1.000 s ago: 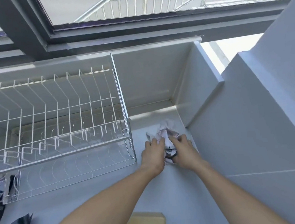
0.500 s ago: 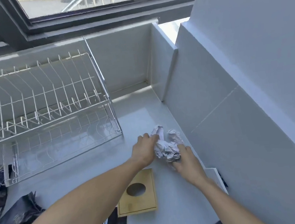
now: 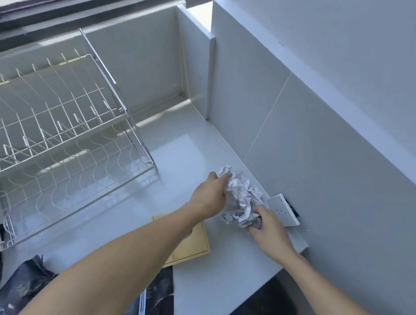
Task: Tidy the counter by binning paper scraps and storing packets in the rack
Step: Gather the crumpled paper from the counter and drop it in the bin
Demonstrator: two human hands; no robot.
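A bunch of crumpled white paper scraps (image 3: 241, 195) sits between my two hands, just above the white counter (image 3: 187, 154) near the right wall. My left hand (image 3: 210, 194) grips the scraps from the left. From below and to the right, my right hand (image 3: 265, 220) holds them too. The two-tier white wire rack (image 3: 46, 137) stands at the left with nothing on its shelves. Dark glossy packets (image 3: 15, 294) lie at the counter's near left, another packet (image 3: 158, 295) near the front edge.
A yellow wooden board (image 3: 200, 241) lies flat under my left forearm. A white wall socket (image 3: 283, 209) sticks out from the right wall beside my right hand. A dark bin (image 3: 271, 308) shows below the counter's right front edge. Window frame runs along the back.
Both hands have drawn the paper scraps from the back corner toward the front right of the counter. The view has tipped down and right, bringing the bin and socket into sight.
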